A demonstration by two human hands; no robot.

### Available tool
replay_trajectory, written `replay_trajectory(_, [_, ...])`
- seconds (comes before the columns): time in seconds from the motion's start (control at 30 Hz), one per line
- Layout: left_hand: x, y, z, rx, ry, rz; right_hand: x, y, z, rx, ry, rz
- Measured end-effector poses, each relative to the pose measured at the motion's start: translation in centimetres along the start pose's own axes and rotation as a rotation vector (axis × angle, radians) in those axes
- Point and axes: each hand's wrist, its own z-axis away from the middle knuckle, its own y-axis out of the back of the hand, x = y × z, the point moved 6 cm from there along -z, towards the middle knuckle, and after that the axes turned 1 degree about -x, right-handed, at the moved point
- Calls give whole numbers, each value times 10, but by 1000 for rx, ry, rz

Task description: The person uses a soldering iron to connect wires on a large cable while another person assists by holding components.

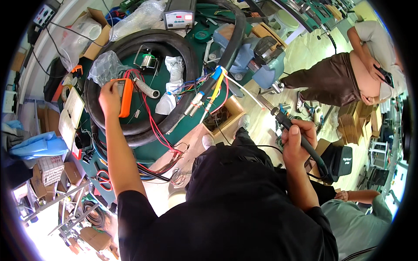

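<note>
My left hand [109, 99] rests at the left side of an orange multimeter [126, 102], its fingers curled over the meter's face. Red leads run from the meter across the bench. My right hand [299, 142] is wrapped round a thick black cable [314, 157] whose stripped, wire-like end points up and left. A thin white wire [246, 90] reaches from near that end to a larger black cable [236, 39] on the bench. Blue and yellow sleeves, metal fittings [196, 104] and several coloured wires show at the larger cable's end.
A coil of thick black hose-like cable [93, 93] lies on the green bench around a solder spool [148, 61] and a white-wrapped piece [174, 71]. A blue vise [267, 71] stands beyond. Red-handled scissors [103, 180] lie nearby. Two other people are at the right, one holding a phone [385, 76].
</note>
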Motion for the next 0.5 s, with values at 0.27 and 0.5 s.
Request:
replay_trajectory(0.27, [144,77,88,-32,19,253,3,-9,3,8,-3,-8])
replay_trajectory(0.5, [199,5,160,-348,67,348,11,-17,1,-37,0,-84])
